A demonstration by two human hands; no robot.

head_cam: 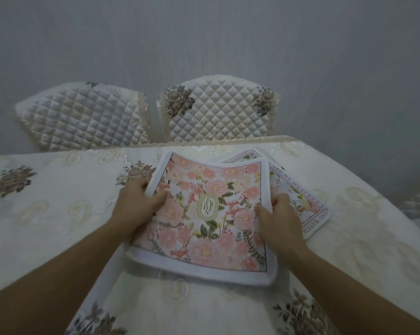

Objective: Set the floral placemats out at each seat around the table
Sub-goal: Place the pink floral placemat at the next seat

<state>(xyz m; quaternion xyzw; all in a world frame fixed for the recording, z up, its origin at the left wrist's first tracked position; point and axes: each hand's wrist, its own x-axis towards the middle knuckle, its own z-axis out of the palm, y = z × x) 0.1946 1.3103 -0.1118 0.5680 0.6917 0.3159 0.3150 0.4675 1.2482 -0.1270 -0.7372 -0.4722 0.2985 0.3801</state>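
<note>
Head view, looking down over both forearms: the left hand [137, 201] is clamped on the left edge of the top placemat [204, 221], thumb pressed on the pink rose print and fingers curled under the white border. Across from it, the right hand [280, 221] grips the right edge the same way, thumb on top, fingers tucked beneath. The mat's far edge curls up off the stack, while its near white border lies flat toward the person. A cream oval badge sits in the middle of the print, with lettering that seems to read GARDEN, though it is soft at this sharpness.

Underneath and poking out to the right is a second placemat [308, 201], this one with a pink lettered frame around its edge; its corner rests directly on the surface [59, 226]. There may be more mats in the pile, but the edges blur together here.

The surface wears a cream embroidered cloth [361, 238] with dark flower clusters and a lace trim along the far edge. Behind it, pushed in close, stand two quilted chair backs, the left chair [83, 117] and the right chair [218, 112], both against a plain grey wall [204, 32].
</note>
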